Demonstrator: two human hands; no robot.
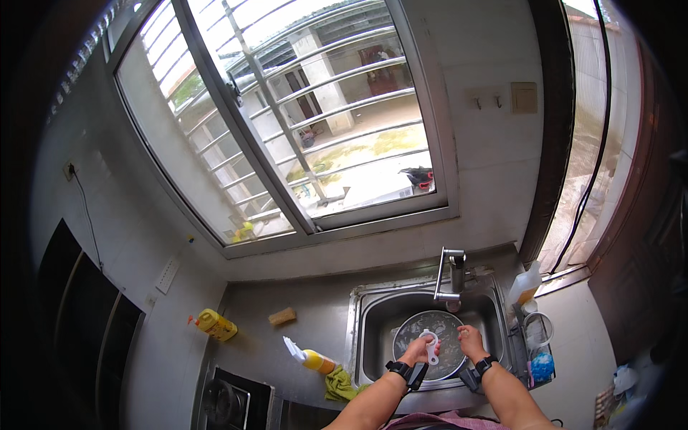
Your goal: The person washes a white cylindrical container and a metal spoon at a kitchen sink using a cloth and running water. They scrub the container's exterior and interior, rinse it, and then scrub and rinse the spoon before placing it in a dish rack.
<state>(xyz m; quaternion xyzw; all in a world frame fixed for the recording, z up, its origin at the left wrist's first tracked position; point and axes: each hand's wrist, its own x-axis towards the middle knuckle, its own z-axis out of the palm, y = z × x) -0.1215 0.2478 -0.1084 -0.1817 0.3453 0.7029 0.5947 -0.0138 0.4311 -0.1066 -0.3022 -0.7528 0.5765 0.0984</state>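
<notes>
My left hand [422, 349] is closed around a white plastic tool with a round head and a holed handle [431, 348], above a round metal basin [414, 326] of cloudy water. The basin stands in the stainless steel sink [371, 328]. At the basin's right rim is my right hand [471, 342], its fingers curled; whether it pinches the rim or something small cannot be told. A chrome faucet [457, 274] rises behind the basin. Both wrists wear black straps with small devices.
Left of the sink lie a green cloth [339, 384], a yellow spray bottle [318, 361], a sponge [282, 316] and a yellow jug [216, 324]. A caddy with a blue scrubber [542, 366] and a clear plastic jug [525, 285] stand at the right. A stove [231, 400] is at lower left.
</notes>
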